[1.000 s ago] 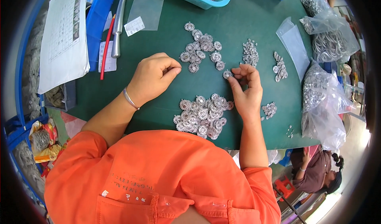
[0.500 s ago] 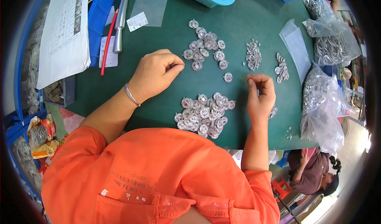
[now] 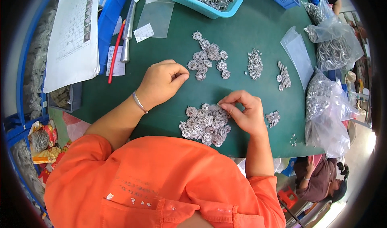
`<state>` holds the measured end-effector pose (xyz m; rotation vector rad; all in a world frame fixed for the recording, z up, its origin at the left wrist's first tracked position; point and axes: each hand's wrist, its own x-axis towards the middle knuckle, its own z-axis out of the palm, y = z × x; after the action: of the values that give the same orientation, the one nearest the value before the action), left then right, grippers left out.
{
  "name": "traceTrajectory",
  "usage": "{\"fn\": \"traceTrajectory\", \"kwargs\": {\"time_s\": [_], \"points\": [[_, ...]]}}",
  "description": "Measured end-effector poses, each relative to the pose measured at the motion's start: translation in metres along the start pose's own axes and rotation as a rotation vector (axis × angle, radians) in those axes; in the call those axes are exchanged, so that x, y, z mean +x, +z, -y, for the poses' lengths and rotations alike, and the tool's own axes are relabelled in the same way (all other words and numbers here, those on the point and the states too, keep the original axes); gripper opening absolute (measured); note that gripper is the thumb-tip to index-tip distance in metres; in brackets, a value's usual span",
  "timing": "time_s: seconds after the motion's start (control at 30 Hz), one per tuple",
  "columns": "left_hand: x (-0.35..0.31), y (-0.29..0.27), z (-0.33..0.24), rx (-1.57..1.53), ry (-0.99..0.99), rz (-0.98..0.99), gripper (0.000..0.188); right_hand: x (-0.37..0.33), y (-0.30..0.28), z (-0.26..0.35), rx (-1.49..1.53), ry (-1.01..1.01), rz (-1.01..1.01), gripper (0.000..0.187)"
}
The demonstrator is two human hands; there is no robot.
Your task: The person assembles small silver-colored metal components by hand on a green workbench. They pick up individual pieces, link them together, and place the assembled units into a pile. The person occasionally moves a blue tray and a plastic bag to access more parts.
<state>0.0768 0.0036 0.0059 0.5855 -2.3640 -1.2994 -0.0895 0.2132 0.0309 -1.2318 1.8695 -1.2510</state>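
My left hand rests on the green table, thumb and forefinger pinched together beside the far group of lacy silver rosettes. Whatever may be between those fingertips is too small to make out. At the upper right edge of the near pile of rosettes, my right hand has its thumb and forefinger closed on a rosette, mostly hidden by the fingers. To the right lie a heap of tiny silver pieces, a row of small flat oval pieces and a cluster of small round pieces.
A turquoise basket of metal parts stands at the back. Plastic bags of metal parts line the right edge. Leftward are a red pencil, a metal rod, a blue bin and papers. Another person sits beyond the right.
My right hand has moved left and nearer, onto the near pile's edge. The lone rosette between the two groups no longer shows. My left hand keeps its place; the whole view has shifted slightly.
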Motion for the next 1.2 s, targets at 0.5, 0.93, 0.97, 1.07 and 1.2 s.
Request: {"fn": "traceTrajectory", "kwargs": {"time_s": [0.5, 0.93, 0.97, 1.07, 1.2], "points": [[0.001, 0.0, 0.0, 0.011, 0.003, 0.011, 0.004, 0.017, -0.018, -0.009, -0.364, -0.253, -0.137, 0.017], [0.0, -0.001, -0.002, 0.026, -0.039, 0.047, 0.005, 0.012, -0.011, -0.013, -0.256, -0.142, -0.218, 0.03], [0.001, -0.001, -0.002, 0.029, -0.033, 0.046, 0.005, 0.008, -0.013, -0.013, -0.23, -0.09, -0.291, 0.03], [0.003, -0.001, -0.004, 0.028, -0.03, 0.049, 0.005, 0.0, -0.014, -0.027, -0.223, 0.012, -0.433, 0.024], [0.004, -0.001, -0.005, 0.025, -0.052, 0.046, 0.005, -0.005, 0.001, -0.02, -0.137, 0.186, -0.452, 0.024]]}}
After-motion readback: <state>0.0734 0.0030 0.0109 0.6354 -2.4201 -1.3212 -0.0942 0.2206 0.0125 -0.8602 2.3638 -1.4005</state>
